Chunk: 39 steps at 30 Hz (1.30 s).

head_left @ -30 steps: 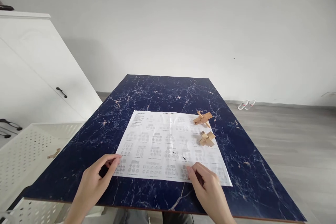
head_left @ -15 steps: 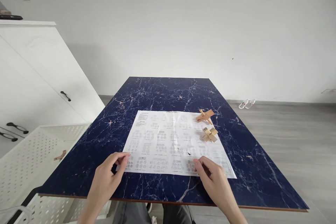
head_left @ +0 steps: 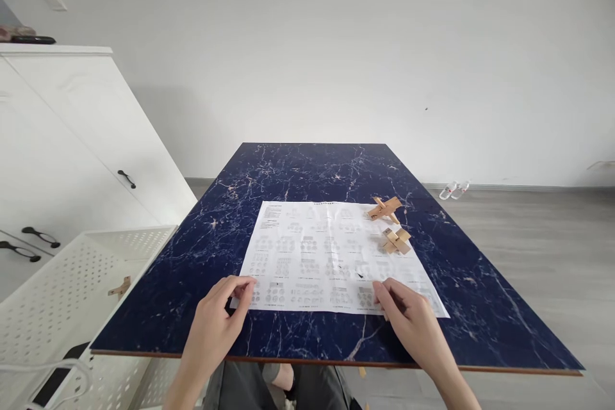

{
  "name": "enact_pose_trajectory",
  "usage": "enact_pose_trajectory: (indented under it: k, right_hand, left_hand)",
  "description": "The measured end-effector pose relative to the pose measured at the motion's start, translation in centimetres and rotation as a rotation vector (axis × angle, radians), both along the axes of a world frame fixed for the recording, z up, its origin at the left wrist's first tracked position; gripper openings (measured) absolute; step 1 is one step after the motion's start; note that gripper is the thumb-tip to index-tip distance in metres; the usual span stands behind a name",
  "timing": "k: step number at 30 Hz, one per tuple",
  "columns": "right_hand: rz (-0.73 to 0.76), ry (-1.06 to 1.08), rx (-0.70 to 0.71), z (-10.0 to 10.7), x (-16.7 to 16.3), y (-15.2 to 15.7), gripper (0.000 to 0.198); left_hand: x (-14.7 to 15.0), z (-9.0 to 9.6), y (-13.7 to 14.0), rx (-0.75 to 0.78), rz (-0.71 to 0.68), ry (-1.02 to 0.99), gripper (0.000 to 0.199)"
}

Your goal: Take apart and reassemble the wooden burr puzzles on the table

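A printed paper sheet (head_left: 307, 262) with rows of small grey pictures lies on the dark blue marbled table (head_left: 307, 173). At its lower left corner is my left hand (head_left: 218, 311), thumb and forefinger closed together on the paper. My right hand (head_left: 413, 317) is curled at the lower edge toward the right, its fingertips pinched on the sheet. On the sheet's right side sit two wooden interlocking puzzles: a reddish-brown one (head_left: 385, 208) with crossing sticks, and nearer me a paler crossed-block one (head_left: 396, 241). Neither hand touches the puzzles.
Left of the table stands a white perforated bin (head_left: 52, 288) with a small wooden piece (head_left: 120, 287) inside. Behind it is a white cabinet (head_left: 72, 128) with black handles. Two clear bottles (head_left: 454, 190) lie on the floor by the wall.
The whole view has shifted, so table, sheet and hands appear farther right. Both hands keep nearly the same pose on the sheet, and the puzzles stay in place on it.
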State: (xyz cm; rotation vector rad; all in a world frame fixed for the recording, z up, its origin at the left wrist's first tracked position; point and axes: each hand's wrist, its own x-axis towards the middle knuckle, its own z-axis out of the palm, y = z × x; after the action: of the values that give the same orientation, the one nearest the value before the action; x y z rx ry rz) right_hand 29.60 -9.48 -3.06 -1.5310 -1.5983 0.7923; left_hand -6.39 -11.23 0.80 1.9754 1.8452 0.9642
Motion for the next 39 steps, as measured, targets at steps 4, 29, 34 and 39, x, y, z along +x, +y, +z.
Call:
enact_pose_trajectory:
  k: [4, 29, 34, 39]
  right_hand:
    - [-0.006, 0.023, -0.009, 0.1, 0.0, -0.1, 0.055]
    - [-0.021, 0.130, 0.013, 0.1, 0.0, 1.1, 0.062]
    - [-0.025, 0.081, 0.027, -0.1, -0.1, 1.5, 0.065]
    - [0.002, -0.079, 0.057, 0.0, -0.4, 1.2, 0.063]
  left_hand:
    - [0.0, -0.1, -0.1, 0.016, -0.021, 0.018, 0.039]
    - [-0.3, -0.7, -0.4, 0.027, -0.073, -0.028, 0.041]
    - [-0.3, -0.9, -0.4, 0.036, -0.081, -0.023, 0.041]
    - [-0.4, -1.0, -0.5, 0.053, -0.094, -0.023, 0.039]
